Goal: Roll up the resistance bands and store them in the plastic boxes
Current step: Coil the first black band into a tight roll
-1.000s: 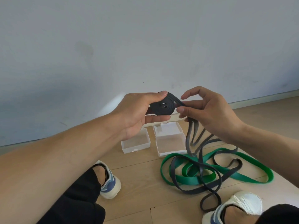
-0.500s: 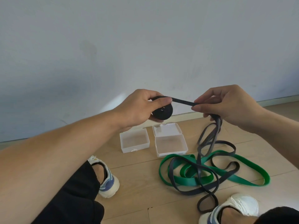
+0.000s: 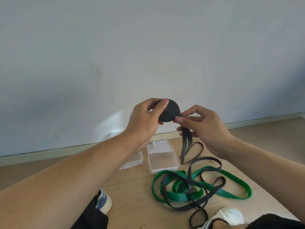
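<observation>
Both hands are raised in front of the wall (image 3: 148, 47), and I see them working the black band (image 3: 191, 184). My left hand (image 3: 145, 119) curls round the rolled coil (image 3: 170, 113) of that band, thumb pressed on its face and fingers behind it. My right hand (image 3: 203, 126) pinches the loose strand just where it leaves the coil's right side, thumb and forefinger closed on it, the other fingers loosely bent. From that pinch the strand hangs down to the wooden floor (image 3: 132, 195) and lies there in loops.

On the floor, the black loops cross over the green band (image 3: 231, 180), which sprawls uncoiled towards the floor's right side. Two clear plastic boxes sit near the skirting at the floor's far edge: the right box (image 3: 162, 162) stands open with its lid up, touching the green band's near loop; the left box (image 3: 135, 160) is partly hidden behind my left forearm. One shoe (image 3: 104, 200) shows near the bottom edge at the left, another shoe (image 3: 229, 215) at the bottom right.
</observation>
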{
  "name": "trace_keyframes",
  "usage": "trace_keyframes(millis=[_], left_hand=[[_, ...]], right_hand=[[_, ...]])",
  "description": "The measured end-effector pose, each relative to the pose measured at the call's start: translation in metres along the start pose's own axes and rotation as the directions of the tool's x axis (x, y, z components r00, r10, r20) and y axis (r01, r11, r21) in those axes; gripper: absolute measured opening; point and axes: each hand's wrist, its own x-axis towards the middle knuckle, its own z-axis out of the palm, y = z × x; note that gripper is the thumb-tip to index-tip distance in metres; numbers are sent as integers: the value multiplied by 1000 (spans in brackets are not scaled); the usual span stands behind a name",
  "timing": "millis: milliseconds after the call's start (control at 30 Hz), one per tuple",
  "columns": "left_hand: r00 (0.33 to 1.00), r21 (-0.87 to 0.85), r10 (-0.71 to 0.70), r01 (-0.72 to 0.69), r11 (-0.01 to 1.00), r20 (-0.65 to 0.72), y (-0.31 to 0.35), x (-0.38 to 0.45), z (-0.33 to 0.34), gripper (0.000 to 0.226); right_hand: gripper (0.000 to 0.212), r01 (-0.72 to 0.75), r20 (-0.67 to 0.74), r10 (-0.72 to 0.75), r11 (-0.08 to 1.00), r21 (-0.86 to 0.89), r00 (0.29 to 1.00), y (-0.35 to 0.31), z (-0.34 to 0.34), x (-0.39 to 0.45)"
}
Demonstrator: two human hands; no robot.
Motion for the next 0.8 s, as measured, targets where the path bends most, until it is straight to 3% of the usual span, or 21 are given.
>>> trace_keyframes(millis=[133,267,400,500,600,700,800], left_hand=[[1000,-28,-10,10,1000,-3,4,-5,3,24],[989,-118,-70,85,989,131,16,-5,-3,19],[954,263,56,-137,955,296,20,6,-22,15],[938,336,60,-182,924,342,13,10,-25,12],[955,194,7,-67,979,298,7,20,-24,8],[971,-27,-87,96,995,224,5,30,-19,7],[979,-29,-93,100,995,181,-2,34,-13,10]], right_hand=[[32,58,-24,-58,998,-18,998,-11,6,-2],[22,114,-64,-118,991,-66,991,-17,1,9],[17,193,13,-195,955,-226,981,-16,-9,22],[15,280,93,-264,887,-367,960,-10,-10,31],[15,341,78,-333,906,-252,940,2,-6,42],[30,347,24,-347,936,-63,938,16,-1,48],[35,311,-37,-312,950,-18,949,28,0,51]])
